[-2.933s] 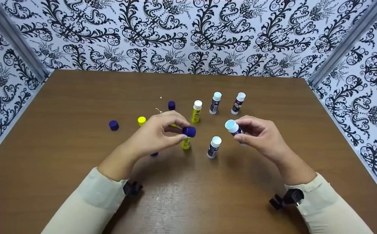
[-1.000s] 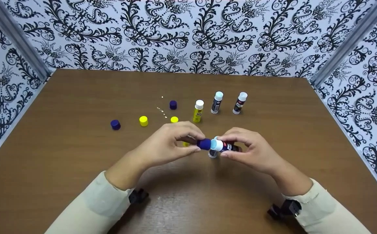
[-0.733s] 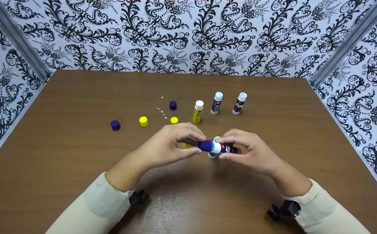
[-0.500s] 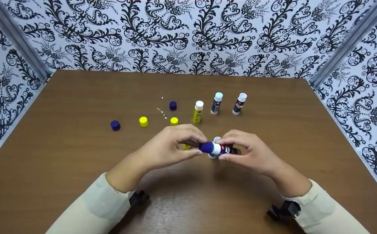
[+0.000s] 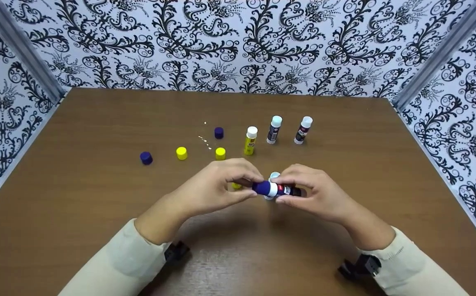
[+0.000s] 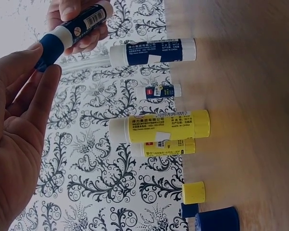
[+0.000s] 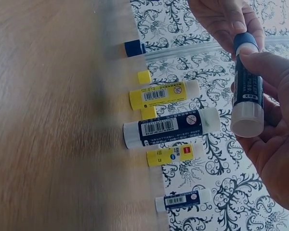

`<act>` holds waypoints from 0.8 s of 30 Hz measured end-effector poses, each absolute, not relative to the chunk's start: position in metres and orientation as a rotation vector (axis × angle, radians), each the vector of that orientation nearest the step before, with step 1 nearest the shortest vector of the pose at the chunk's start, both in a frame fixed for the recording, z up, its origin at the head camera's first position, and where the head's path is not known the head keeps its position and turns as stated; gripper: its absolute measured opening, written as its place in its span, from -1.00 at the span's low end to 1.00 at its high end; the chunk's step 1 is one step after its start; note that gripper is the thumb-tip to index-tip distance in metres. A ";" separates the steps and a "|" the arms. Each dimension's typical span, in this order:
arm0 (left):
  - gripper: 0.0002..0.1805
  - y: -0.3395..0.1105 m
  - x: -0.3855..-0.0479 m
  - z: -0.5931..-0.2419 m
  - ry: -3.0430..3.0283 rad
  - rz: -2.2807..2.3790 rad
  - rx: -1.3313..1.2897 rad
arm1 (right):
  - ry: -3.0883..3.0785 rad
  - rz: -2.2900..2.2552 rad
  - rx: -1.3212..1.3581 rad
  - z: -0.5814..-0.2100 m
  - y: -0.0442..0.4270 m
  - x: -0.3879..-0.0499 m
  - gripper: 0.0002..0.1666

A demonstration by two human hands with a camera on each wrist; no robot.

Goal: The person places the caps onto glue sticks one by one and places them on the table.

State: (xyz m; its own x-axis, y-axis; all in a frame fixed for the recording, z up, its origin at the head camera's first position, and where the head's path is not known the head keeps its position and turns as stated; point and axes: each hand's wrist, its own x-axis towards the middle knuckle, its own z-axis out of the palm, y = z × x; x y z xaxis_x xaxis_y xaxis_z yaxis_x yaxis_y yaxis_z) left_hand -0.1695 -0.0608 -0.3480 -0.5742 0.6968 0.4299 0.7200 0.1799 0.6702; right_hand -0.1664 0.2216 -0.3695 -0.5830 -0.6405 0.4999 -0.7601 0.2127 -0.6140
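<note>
The right hand [image 5: 320,191] grips a navy glue stick [image 5: 286,190] by its barrel, held level above the table. Pinched between thumb and fingers of the left hand [image 5: 207,189], a dark blue cap [image 5: 261,188] sits on the white collar of that stick. Both hands show in the left wrist view, with the blue cap [image 6: 50,49] under the left fingertips. From the right wrist view the stick's pale base [image 7: 247,120] points toward the camera. Behind the held stick stands another navy stick [image 5: 274,175], partly hidden, and a yellow one [image 5: 236,186] is mostly covered by the left hand.
Farther back stand a yellow stick [image 5: 249,142] and two navy sticks [image 5: 274,130] [image 5: 302,131], all with white tops. Loose blue caps [image 5: 146,158] and yellow caps [image 5: 181,153] lie to the left on the brown table [image 5: 98,123], near small white crumbs. Patterned walls surround it.
The hands have come together from apart, bringing the blue cap onto the end of the stick. The stick has turned from tilted to level, and the pale blue tip is now covered.
</note>
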 end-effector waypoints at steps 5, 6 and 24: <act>-0.73 -0.059 -0.168 -0.348 -2.434 -1.353 -1.421 | -2.351 1.299 1.345 -0.369 0.221 -0.165 -0.54; -0.73 -0.058 -0.168 -0.348 -2.438 -1.349 -1.420 | -2.356 1.296 1.338 -0.369 0.221 -0.165 -0.54; -0.69 -0.054 -0.165 -0.351 -2.456 -1.393 -1.385 | -2.357 1.257 1.279 -0.367 0.218 -0.161 -0.56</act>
